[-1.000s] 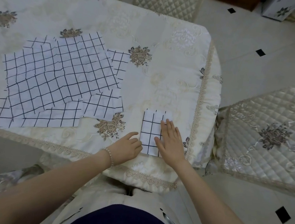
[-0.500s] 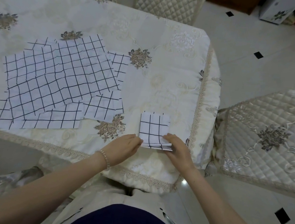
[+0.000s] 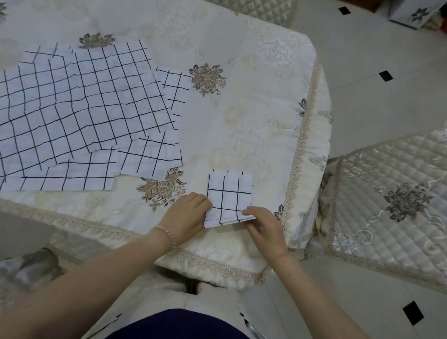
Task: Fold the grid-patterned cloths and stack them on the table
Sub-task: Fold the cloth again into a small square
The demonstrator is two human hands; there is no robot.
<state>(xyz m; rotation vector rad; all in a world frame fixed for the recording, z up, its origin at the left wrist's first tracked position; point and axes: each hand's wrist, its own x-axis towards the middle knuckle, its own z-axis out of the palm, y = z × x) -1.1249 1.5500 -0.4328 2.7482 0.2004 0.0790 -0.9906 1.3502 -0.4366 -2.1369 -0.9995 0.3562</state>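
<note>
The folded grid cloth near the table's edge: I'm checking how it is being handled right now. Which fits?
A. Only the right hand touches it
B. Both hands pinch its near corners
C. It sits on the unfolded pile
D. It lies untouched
B: the left hand and right hand each pinch a near corner of the folded cloth, which lies apart from the unfolded cloths.

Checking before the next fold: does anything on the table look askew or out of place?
Yes. The unfolded cloths lie in a crooked, overlapping, wrinkled pile at the table's left. The folded cloth, pinched by the left hand and right hand, has uneven layers fanning at its near edge.
</note>
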